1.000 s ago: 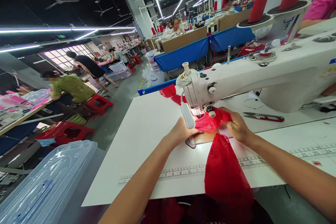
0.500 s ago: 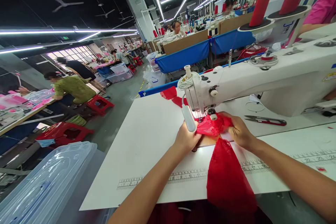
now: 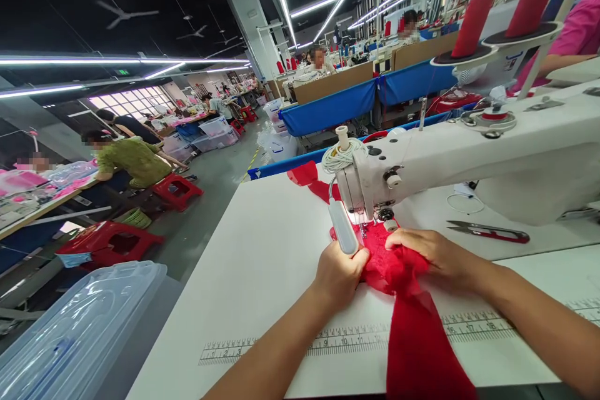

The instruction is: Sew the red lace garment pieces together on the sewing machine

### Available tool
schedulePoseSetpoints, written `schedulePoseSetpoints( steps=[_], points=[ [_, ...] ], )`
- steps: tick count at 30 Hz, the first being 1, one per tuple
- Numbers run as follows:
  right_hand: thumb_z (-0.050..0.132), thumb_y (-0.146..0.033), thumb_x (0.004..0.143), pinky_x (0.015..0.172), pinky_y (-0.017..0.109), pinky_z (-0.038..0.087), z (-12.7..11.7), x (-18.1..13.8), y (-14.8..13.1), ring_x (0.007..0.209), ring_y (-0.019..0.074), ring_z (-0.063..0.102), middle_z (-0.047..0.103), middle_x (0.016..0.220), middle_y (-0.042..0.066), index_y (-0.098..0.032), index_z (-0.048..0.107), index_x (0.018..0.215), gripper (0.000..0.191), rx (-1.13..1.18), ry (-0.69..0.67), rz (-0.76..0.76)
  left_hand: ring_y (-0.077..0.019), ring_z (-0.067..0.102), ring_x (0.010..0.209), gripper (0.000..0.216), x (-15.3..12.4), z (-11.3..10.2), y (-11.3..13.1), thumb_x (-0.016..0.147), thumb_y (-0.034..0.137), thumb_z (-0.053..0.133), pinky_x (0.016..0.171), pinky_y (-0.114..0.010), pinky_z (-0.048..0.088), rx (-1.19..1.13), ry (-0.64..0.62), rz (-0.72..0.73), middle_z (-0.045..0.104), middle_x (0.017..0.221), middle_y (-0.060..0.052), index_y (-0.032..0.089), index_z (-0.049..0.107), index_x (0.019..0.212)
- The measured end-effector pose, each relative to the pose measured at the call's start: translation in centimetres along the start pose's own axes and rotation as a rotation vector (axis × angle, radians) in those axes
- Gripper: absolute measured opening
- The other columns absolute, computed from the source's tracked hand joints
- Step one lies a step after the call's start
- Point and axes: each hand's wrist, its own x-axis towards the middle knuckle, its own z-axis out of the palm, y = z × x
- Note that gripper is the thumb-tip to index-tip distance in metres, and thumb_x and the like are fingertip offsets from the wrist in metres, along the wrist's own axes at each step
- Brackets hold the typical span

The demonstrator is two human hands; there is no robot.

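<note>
Red lace fabric (image 3: pixel 382 262) lies bunched under the needle of a white sewing machine (image 3: pixel 450 150). A long red strip of it (image 3: pixel 417 344) hangs over the table's front edge. My left hand (image 3: pixel 338 270) pinches the fabric's left side, just below the small white lamp (image 3: pixel 343 228) by the needle. On the right, my right hand (image 3: pixel 429 253) is closed on a gathered fold of the same fabric. Another red piece (image 3: pixel 304 174) rests behind the machine head. Fingertips of both hands are partly hidden in the cloth.
Thread snips (image 3: pixel 490 231) lie right of the machine on the white table (image 3: pixel 262 262), which has a printed ruler along its front. Red thread cones (image 3: pixel 473 22) stand behind. A lidded plastic box (image 3: pixel 94 319) and red stools (image 3: pixel 105 240) are at left. Co-workers sit beyond.
The lace fabric has been turned and bunched toward me under the needle. My right hand has moved nearer and grips a thicker fold. The view has shifted slightly.
</note>
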Motion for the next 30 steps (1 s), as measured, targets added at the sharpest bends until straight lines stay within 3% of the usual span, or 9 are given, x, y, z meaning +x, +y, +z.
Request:
schedulePoseSetpoints(
  steps=[7, 10, 14, 18, 21, 30],
  points=[
    [0.036, -0.016, 0.093, 0.065, 0.027, 0.045, 0.6, 0.0, -0.1, 0.074, 0.0165, 0.055, 0.062, 0.088, 0.004, -0.023, 0.063, 0.095, 0.028, -0.201, -0.080, -0.024, -0.0150, 0.045, 0.057, 0.026, 0.6, -0.3, 0.4, 0.083, 0.001, 0.041, 0.050, -0.028, 0.030, 0.112, 0.087, 0.127, 0.051, 0.063, -0.001, 0.017, 0.059, 0.074],
    [0.034, -0.014, 0.093, 0.061, 0.027, 0.042, 1.0, -0.1, 0.1, 0.070, 0.0158, 0.051, 0.059, 0.085, 0.004, -0.022, 0.060, 0.085, 0.028, -0.315, -0.051, -0.017, -0.0140, 0.046, 0.057, 0.023, 0.7, -0.5, 0.9, 0.087, 0.003, 0.044, 0.046, -0.025, 0.028, 0.186, 0.103, 0.126, 0.050, 0.063, -0.001, 0.016, 0.060, 0.076],
    [0.034, -0.011, 0.093, 0.057, 0.027, 0.039, 1.1, 0.0, 0.2, 0.066, 0.0160, 0.047, 0.055, 0.077, 0.003, -0.020, 0.053, 0.074, 0.028, -0.444, -0.065, -0.048, -0.0132, 0.050, 0.056, 0.023, 0.4, -0.7, 1.4, 0.088, 0.002, 0.045, 0.044, -0.023, 0.036, 0.216, 0.067, 0.086, 0.060, 0.073, -0.003, 0.015, 0.064, 0.090],
    [0.034, -0.008, 0.090, 0.059, 0.029, 0.043, 1.1, 0.3, 0.1, 0.072, 0.0178, 0.055, 0.066, 0.089, 0.007, -0.020, 0.056, 0.075, 0.029, -0.502, -0.024, -0.158, -0.0184, 0.062, 0.070, 0.026, -0.1, -0.8, 1.5, 0.086, 0.002, 0.047, 0.047, -0.026, 0.046, 0.262, 0.084, 0.114, 0.068, 0.098, -0.013, 0.011, 0.066, 0.102],
    [0.033, -0.004, 0.087, 0.059, 0.029, 0.046, 1.1, 0.2, 0.2, 0.074, 0.0175, 0.061, 0.070, 0.107, 0.007, -0.020, 0.060, 0.082, 0.031, -0.540, 0.006, -0.213, -0.0226, 0.064, 0.074, 0.025, -0.5, -0.7, 1.4, 0.085, 0.002, 0.050, 0.046, -0.028, 0.047, 0.293, 0.057, 0.120, 0.069, 0.093, -0.014, 0.010, 0.066, 0.103],
    [0.037, -0.002, 0.077, 0.052, 0.031, 0.049, 1.4, -0.1, 0.3, 0.071, 0.0212, 0.069, 0.074, 0.099, 0.007, -0.018, 0.062, 0.085, 0.030, -0.608, 0.022, -0.192, -0.0226, 0.064, 0.073, 0.026, -0.8, -0.5, 1.4, 0.084, 0.004, 0.056, 0.047, -0.028, 0.047, 0.297, 0.012, 0.121, 0.069, 0.088, -0.014, 0.010, 0.064, 0.108]
  ],
)
